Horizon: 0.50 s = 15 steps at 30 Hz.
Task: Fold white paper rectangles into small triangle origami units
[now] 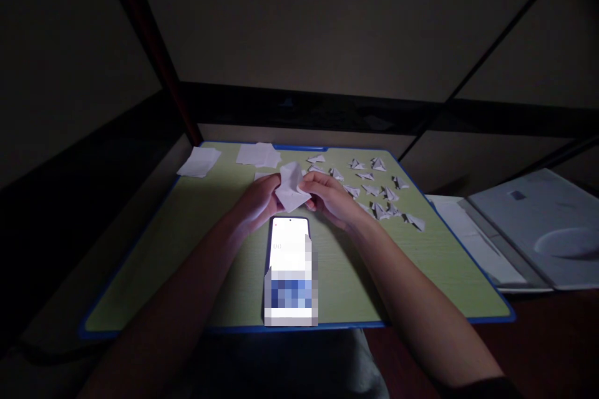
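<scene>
Both hands hold a partly folded sheet of white paper over the middle of the table. My left hand pinches its left side, and some of those fingers are hidden behind the paper. On the other side, my right hand grips the right edge between thumb and fingers. Just below the hands lies a lit phone, its lower screen blurred out. To the right of my right hand, several small folded paper pieces are scattered about.
The green table has a blue rim. Stacks of white paper lie at its far left and far middle. A large white open box stands beyond the right edge. Walls rise behind and at the left; the room is dim.
</scene>
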{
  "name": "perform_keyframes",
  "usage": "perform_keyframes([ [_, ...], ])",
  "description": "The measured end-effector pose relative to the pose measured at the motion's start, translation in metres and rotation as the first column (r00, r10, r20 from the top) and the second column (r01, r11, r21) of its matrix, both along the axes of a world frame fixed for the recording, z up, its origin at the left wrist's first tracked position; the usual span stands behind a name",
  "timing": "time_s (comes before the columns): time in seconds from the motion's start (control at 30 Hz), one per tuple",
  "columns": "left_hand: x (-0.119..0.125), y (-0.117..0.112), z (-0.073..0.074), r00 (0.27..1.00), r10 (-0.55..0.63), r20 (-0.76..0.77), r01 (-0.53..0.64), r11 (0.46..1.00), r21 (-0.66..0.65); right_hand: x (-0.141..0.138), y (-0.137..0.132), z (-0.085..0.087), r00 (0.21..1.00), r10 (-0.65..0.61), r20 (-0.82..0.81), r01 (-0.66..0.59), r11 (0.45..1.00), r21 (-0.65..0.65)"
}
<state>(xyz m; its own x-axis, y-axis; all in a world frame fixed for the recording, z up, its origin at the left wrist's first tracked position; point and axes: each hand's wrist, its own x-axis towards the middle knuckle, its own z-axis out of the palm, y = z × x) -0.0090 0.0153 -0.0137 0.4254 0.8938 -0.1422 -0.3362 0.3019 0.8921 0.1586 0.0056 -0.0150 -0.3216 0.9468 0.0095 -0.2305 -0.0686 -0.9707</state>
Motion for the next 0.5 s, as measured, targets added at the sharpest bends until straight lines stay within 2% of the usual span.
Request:
perform_keyframes([
  [0.3, 0.0045, -0.0062, 0.0091, 0.993, 0.081, -0.083, -0.084, 0.996, -0.03, 0.0018, 0.0011, -0.0013, 0.999, -0.033, 0.012, 0.033, 0.999, -0.034],
  [0.5, 0.0039, -0.0084, 0.0098, 0.984, 0.09, -0.157, -0.083, 0.995, 0.051, 0.0012, 0.0013, -0.0002, 0.999, -0.052, 0.008, 0.052, 0.998, -0.03],
])
